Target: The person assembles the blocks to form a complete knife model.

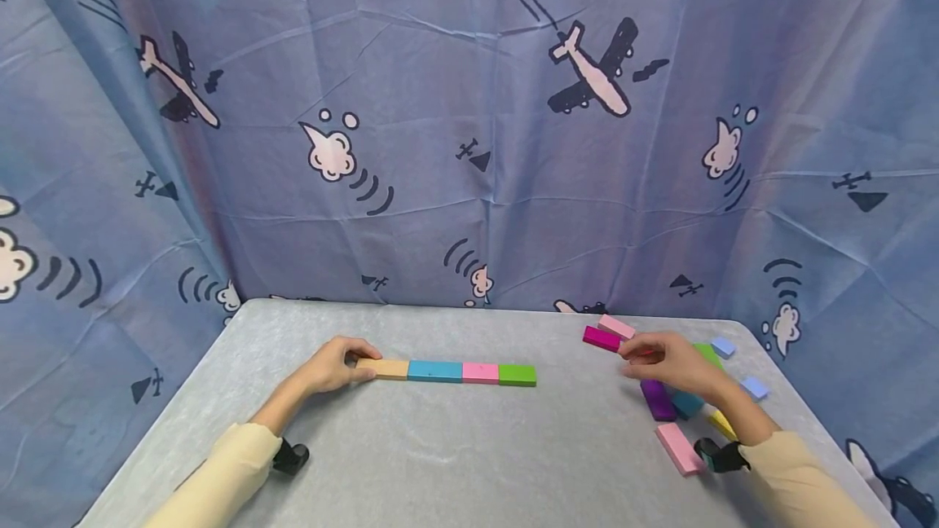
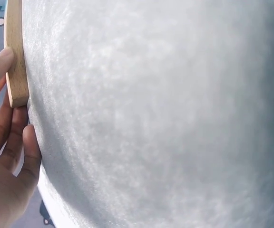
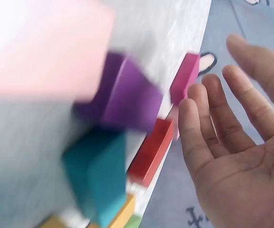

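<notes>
A straight row of blocks lies on the grey table: a tan wooden block (image 1: 391,369), a blue block (image 1: 435,371), a pink block (image 1: 480,373) and a green block (image 1: 517,376). At the row's left end my left hand (image 1: 339,366) pinches the tan block between thumb and fingers; the left wrist view shows the wooden block (image 2: 17,57) against the thumb. On the right, my right hand (image 1: 673,363) hovers by loose blocks, fingers loosely bent and holding nothing. Nearest its fingertips is a magenta block (image 1: 601,338). A red block (image 3: 151,152) shows in the right wrist view.
Around the right hand lie a purple block (image 1: 658,400), a teal block (image 1: 687,404), a yellow block (image 1: 722,424), pink blocks (image 1: 679,448) and small light-blue blocks (image 1: 754,387). Behind the table (image 1: 440,463) hangs a blue curtain (image 1: 411,104) with printed planes.
</notes>
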Available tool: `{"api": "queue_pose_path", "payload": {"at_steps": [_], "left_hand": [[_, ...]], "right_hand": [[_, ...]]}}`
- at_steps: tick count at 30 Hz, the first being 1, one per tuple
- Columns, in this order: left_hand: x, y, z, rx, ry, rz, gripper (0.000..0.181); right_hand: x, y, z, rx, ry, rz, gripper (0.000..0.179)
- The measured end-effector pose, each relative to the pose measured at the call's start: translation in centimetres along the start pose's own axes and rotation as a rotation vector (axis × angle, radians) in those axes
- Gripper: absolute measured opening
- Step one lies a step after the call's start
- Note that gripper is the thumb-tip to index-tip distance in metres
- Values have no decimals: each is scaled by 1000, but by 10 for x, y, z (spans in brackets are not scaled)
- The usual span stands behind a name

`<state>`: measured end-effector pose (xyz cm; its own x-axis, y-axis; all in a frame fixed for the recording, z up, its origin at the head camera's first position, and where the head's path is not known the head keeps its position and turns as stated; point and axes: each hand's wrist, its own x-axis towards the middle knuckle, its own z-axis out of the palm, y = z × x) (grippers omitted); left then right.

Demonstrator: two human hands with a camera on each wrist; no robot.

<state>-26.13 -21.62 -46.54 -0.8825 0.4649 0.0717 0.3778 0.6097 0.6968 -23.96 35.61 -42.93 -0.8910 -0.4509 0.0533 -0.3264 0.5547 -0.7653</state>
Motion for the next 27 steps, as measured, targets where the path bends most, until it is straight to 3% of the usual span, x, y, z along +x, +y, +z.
{"api": "queue_pose_path", "payload": {"at_steps": [4, 13, 27], "left_hand": [[0, 0, 0, -2, -2, 10, 19], [0, 1, -2, -7, -1, 25, 19], [1, -1, -1, -6, -1, 6, 20]], "right_hand": [[-11, 7, -9, -15, -36, -16, 34], [-29, 17, -17, -25, -106, 52, 49], [-35, 25, -14, -104, -151, 46, 52]]}}
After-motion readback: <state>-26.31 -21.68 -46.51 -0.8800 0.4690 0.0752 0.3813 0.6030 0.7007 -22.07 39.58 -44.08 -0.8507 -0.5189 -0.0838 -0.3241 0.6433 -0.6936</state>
